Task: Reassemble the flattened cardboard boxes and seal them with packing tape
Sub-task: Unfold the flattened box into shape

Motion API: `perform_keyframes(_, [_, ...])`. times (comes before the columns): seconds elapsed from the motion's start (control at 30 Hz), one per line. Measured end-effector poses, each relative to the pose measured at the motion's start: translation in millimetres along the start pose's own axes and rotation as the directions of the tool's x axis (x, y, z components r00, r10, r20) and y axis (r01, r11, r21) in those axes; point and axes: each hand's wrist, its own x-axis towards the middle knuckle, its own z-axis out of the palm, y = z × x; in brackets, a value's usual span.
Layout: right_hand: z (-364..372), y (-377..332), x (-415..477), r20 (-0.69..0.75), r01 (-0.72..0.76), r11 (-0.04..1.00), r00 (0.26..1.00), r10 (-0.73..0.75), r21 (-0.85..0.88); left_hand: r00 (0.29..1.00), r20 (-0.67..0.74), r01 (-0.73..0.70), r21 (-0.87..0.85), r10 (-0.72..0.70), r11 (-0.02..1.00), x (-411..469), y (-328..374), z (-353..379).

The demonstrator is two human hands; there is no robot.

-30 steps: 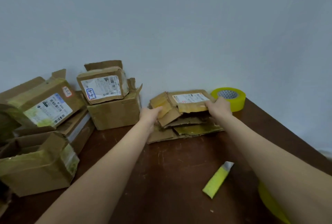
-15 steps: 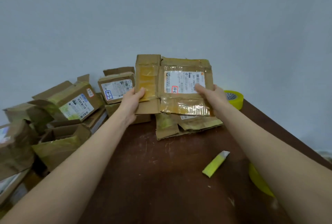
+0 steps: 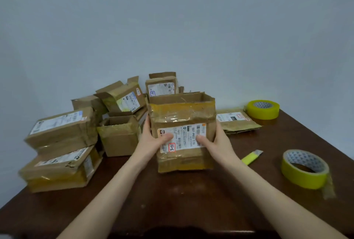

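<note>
Since the earlier frames the flattened cardboard box (image 3: 183, 133) has come off the pile at the back and toward the person, and now stands upright at the middle of the dark wooden table (image 3: 172, 200), squared up with its top open. The left hand (image 3: 153, 140) grasps its left side, thumb pressed on the white shipping label (image 3: 182, 137); the right hand (image 3: 215, 141) grasps the right side the same way. Old yellowed tape crosses the box's front. A flattened box (image 3: 237, 122) remains lying at the back right, beside a roll of yellow packing tape (image 3: 262, 109). A second tape roll (image 3: 304, 169) sits at the near right, with a yellow utility knife (image 3: 251, 157) between it and the right wrist. Reassembled boxes (image 3: 63, 143) crowd the left side.
</note>
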Motion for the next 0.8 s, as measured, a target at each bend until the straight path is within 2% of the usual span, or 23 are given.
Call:
perform_keyframes(0.13, [-2,10,-19,0.028,0.068,0.981,0.998,-0.064,-0.183,0.998,0.016,0.055,0.006,-0.055,0.998,-18,-22,-3])
perform_keyframes(0.3, [-21,-6,-9,0.030,0.246,0.931,0.968,-0.247,-0.268,0.988,-0.042,-0.152,-0.024,0.151,0.988,-15,-9,-6])
perform_keyframes(0.5, [-27,-18,1,0.156,0.207,0.958,0.972,-0.178,-0.198,0.989,-0.010,-0.150,-0.075,0.150,0.986,3,-5,-3])
perform_keyframes(0.67, [-27,-22,8,0.202,0.103,0.988,0.976,-0.078,-0.116,0.993,0.003,-0.122,-0.022,0.122,0.992,14,0,3])
perform_keyframes(0.73, [-25,-23,10,0.215,0.107,0.984,0.974,-0.075,-0.140,0.997,0.036,-0.076,0.038,0.075,0.996,17,-2,3])
perform_keyframes(0.8, [-22,-23,11,0.236,0.110,0.986,0.968,-0.079,-0.124,0.999,0.049,-0.002,0.021,0.001,1.000,18,-6,3])
